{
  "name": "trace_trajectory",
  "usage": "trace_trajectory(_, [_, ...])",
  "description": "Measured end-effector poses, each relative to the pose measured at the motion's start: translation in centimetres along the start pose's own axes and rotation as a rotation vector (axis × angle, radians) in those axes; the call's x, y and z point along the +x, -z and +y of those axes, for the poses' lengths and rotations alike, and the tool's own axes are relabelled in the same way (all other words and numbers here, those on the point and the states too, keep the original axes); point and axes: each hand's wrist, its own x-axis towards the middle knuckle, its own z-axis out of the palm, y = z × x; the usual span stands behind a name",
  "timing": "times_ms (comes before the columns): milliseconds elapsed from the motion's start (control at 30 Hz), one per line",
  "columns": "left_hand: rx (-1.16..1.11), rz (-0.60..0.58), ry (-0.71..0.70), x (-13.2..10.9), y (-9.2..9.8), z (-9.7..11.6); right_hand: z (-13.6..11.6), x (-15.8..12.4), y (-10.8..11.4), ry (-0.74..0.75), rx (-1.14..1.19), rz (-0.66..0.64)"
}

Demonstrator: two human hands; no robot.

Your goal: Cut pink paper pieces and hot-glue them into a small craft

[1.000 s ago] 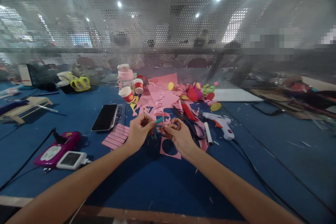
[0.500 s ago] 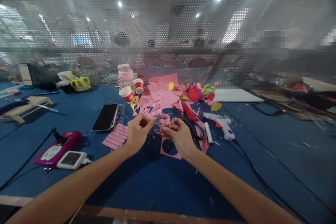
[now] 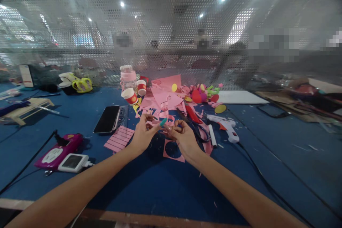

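Observation:
My left hand [image 3: 144, 133] and my right hand [image 3: 184, 137] meet over the middle of the blue table [image 3: 160, 188], their fingertips close together. A curled pink paper strip [image 3: 170, 118] rises between them, and both hands pinch it. The left thumb shows a long teal nail. Just below the fingers lies a pink paper square with a round hole [image 3: 181, 157]. Beside my left wrist is a pink sheet with dark lines [image 3: 117, 140]. Scissors [image 3: 204, 135] with dark handles rest to the right of my right hand. The exact fingertip contact is too small to make out.
Pink paper scraps [image 3: 165, 99] pile up behind the hands. A white glue gun [image 3: 228, 126] trails a cable on the right. A phone [image 3: 107, 119], paper cups [image 3: 130, 96], a bottle [image 3: 128, 78] and a purple power strip [image 3: 60, 153] stand or lie to the left.
My left hand has shifted slightly right, toward my right hand. Its teal-nailed thumb now reaches nearer the right fingertips, and the curled pink strip has moved a little right.

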Motion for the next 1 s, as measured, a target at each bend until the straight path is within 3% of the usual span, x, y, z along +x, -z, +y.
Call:
trace_trajectory(167, [-0.307, -0.228, 0.221, 0.1, -0.8, 0.0, 0.3, 0.1, 0.3, 0.041, -0.09, 0.006])
trace_trajectory(333, [-0.408, -0.301, 0.331, -0.3, -0.7, 0.1, 0.2, -0.1, 0.3, 0.072, -0.183, -0.03])
trace_trajectory(867, [-0.486, -0.16, 0.432, 0.5, -0.2, -0.2, 0.6, -0.3, 0.4, 0.064, -0.384, -0.05])
trace_trajectory(933, [-0.48, -0.136, 0.413, 0.8, 0.0, -0.4, 0.6, -0.3, 0.4, 0.116, -0.505, -0.058])
trace_trajectory(1000, [-0.47, -0.107, 0.389, 1.3, 0.4, -0.6, -0.2, -0.4, 0.1, 0.292, -0.738, -0.012])
